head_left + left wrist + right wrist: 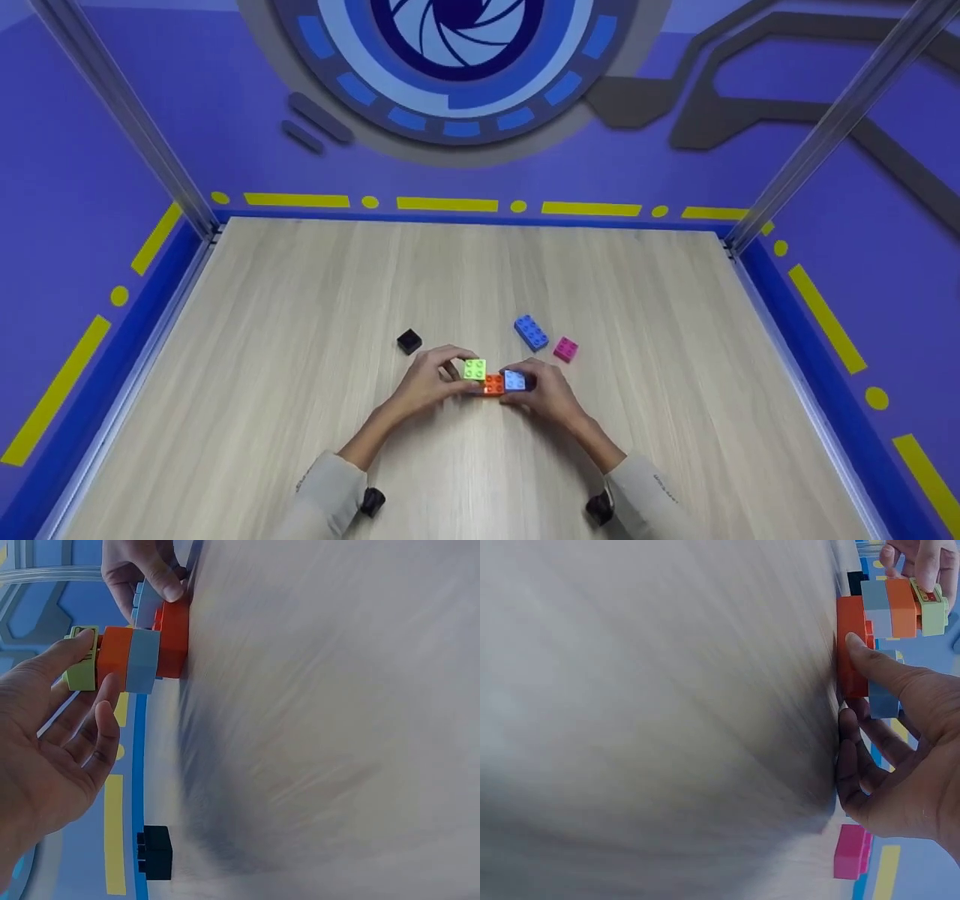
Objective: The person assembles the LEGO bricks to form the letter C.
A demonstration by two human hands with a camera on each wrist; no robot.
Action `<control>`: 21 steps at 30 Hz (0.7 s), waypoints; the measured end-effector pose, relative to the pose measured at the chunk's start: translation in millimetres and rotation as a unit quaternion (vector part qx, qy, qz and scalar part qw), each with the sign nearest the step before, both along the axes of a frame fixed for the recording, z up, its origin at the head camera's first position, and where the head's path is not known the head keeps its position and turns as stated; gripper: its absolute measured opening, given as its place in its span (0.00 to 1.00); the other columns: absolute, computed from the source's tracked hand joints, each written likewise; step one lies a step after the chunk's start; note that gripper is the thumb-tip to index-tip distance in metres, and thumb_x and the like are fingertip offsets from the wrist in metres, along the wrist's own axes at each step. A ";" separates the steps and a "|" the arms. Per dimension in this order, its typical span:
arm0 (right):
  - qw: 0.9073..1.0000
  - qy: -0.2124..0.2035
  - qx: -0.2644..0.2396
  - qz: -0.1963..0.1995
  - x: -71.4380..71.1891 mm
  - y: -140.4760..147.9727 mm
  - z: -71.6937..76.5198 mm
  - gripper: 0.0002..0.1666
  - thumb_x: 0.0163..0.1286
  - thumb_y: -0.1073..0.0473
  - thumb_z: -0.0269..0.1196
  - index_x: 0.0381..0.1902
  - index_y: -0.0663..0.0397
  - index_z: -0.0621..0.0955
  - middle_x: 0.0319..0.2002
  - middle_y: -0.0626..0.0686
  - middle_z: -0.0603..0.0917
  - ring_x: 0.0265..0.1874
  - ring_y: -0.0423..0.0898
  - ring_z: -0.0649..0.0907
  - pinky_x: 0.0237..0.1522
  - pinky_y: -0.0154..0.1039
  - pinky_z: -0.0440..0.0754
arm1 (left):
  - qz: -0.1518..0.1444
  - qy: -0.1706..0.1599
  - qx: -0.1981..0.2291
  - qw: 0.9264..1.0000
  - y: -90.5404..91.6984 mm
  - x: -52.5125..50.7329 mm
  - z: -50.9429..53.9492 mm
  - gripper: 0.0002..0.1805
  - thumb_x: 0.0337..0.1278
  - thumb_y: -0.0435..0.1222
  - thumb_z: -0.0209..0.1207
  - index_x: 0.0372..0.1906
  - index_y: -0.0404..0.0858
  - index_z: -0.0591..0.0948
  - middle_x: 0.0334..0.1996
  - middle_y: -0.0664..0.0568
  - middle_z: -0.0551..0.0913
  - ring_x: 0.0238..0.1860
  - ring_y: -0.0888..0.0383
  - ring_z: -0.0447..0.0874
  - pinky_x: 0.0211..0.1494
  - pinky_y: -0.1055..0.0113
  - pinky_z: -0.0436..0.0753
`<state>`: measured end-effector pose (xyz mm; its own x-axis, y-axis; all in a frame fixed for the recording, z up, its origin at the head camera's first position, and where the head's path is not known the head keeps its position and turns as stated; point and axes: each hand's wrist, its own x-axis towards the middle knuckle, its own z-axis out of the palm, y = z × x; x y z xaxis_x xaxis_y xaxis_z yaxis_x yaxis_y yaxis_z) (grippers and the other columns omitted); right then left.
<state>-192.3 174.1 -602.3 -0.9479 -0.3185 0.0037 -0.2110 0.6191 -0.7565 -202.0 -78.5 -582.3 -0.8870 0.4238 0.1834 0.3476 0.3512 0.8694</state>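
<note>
My left hand (429, 381) pinches a lime-green brick (475, 370) between thumb and fingers. That brick sits slightly tilted on an orange brick (114, 659), which stands on a light-blue brick (142, 661). Underneath is a long red-orange brick (851, 652), flat on the table, with a second light-blue brick (514, 380) on its right end. My right hand (551, 391) grips this end, its thumb against the red-orange brick's side; its other fingertips are partly hidden behind the bricks.
Beyond my hands lie a black brick (409, 342) at the left, a long blue brick (531, 332) and a magenta brick (565, 349) at the right. Purple-blue walls (450, 176) enclose the wooden table (337, 277) at the back and sides.
</note>
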 end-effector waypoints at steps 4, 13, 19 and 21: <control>1.000 -0.004 -0.015 0.006 -0.7 3.2 -1.6 0.32 0.57 0.56 0.78 0.59 0.54 0.83 0.52 0.55 0.87 0.49 0.46 0.82 0.56 0.48 0.81 | -0.001 0.005 -0.007 1.000 1.0 -1.3 0.8 0.20 0.50 0.37 0.76 0.50 0.40 0.87 0.45 0.49 0.89 0.34 0.58 0.85 0.40 0.71 0.83; 0.999 0.006 -0.040 0.010 -2.4 7.1 -5.6 0.28 0.57 0.54 0.78 0.55 0.54 0.85 0.50 0.55 0.88 0.44 0.45 0.80 0.48 0.36 0.78 | 0.002 0.012 -0.022 1.000 1.1 -3.0 6.5 0.18 0.47 0.37 0.78 0.46 0.38 0.88 0.40 0.48 0.89 0.34 0.52 0.87 0.40 0.56 0.86; 0.999 0.003 -0.040 0.010 -2.4 6.5 -5.7 0.25 0.57 0.53 0.77 0.52 0.54 0.86 0.49 0.54 0.89 0.46 0.45 0.82 0.51 0.36 0.79 | 0.001 0.017 -0.024 1.000 -0.8 -3.2 7.2 0.19 0.47 0.37 0.78 0.46 0.37 0.89 0.39 0.48 0.89 0.34 0.51 0.87 0.38 0.68 0.83; 0.999 0.003 -0.040 0.010 -1.9 6.5 -5.4 0.26 0.57 0.53 0.77 0.52 0.54 0.86 0.49 0.54 0.89 0.47 0.46 0.83 0.52 0.37 0.80 | 0.002 0.016 -0.025 1.000 -0.9 -3.4 7.2 0.19 0.47 0.37 0.78 0.47 0.37 0.89 0.38 0.48 0.90 0.34 0.51 0.87 0.37 0.73 0.80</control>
<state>-194.3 180.6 -607.7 -0.9415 -0.3352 0.0355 -0.2269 0.5523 -0.8022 -205.4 -79.3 -575.1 -0.8830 0.4292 0.1901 0.3731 0.3961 0.8390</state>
